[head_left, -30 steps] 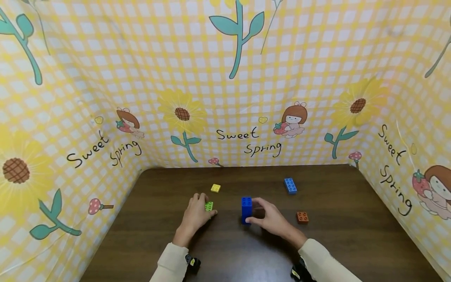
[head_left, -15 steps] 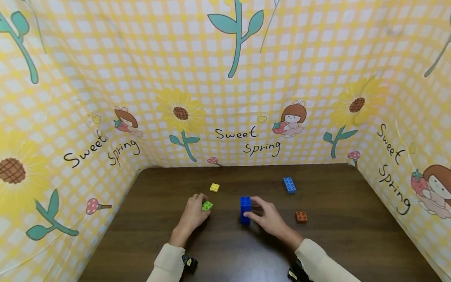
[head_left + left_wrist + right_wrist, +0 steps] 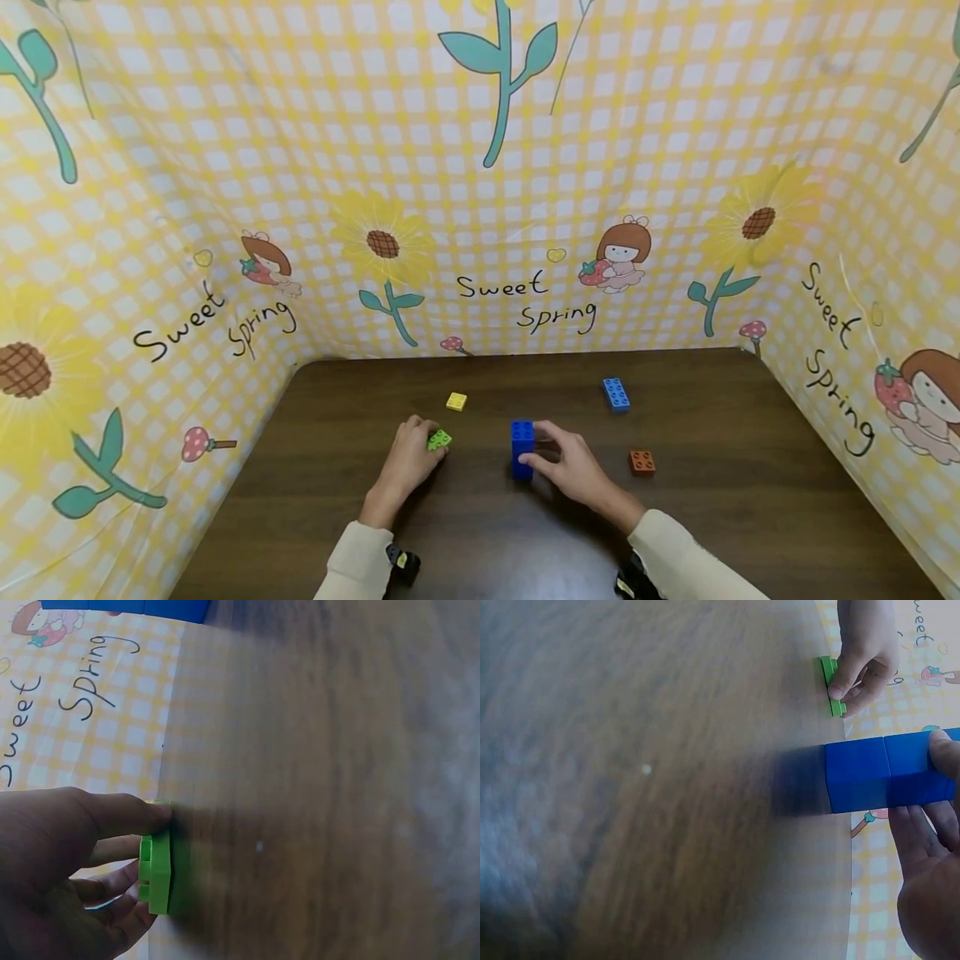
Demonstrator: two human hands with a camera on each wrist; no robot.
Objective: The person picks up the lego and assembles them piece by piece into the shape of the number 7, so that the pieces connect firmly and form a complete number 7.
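My left hand (image 3: 406, 460) pinches a thin lime-green toy building brick (image 3: 440, 438) low over the table. In the left wrist view the thumb lies on one end of the green brick (image 3: 160, 874), studs turned toward the palm, fingers behind. To its right, my right hand (image 3: 579, 469) grips an upright stack of dark blue bricks (image 3: 522, 448), thumb on the near side and fingers behind. Seams between the stacked bricks show in the right wrist view, where the thumb is high on the blue stack (image 3: 862, 776).
A small yellow brick (image 3: 456, 402) lies beyond the left hand. Farther right are a lighter blue long brick (image 3: 616, 394) and an orange-brown square brick (image 3: 642, 462). Checked cloth (image 3: 495, 208) walls the dark wooden table (image 3: 337, 400) at the back and sides.
My left hand has drawn slightly left and turned the green brick at an angle. My right thumb has shifted a little up the blue stack, which stays in place.
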